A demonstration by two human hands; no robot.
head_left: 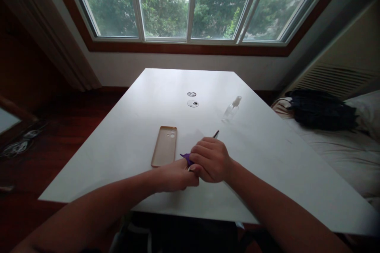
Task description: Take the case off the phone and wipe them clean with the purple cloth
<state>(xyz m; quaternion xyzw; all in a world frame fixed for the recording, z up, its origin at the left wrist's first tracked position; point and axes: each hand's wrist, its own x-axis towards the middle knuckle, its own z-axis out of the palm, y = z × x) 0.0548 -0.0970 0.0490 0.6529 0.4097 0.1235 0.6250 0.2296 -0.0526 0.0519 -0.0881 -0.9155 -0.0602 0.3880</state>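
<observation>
Both hands meet over the near middle of the white table (124,138). My right hand (212,160) is closed round a thin flat object, probably a phone (216,134), of which only a dark corner pokes out past the fingers. My left hand (175,176) is closed on a small purple cloth (186,158) and pressed against the right hand. A tan phone case (164,145) lies inside up on the table just left of the hands.
A small clear spray bottle (232,109) lies further back on the right. Two small round rings (192,99) sit at the table's middle. A bed with dark clothing (322,108) adjoins the table's right side. Windows span the far wall.
</observation>
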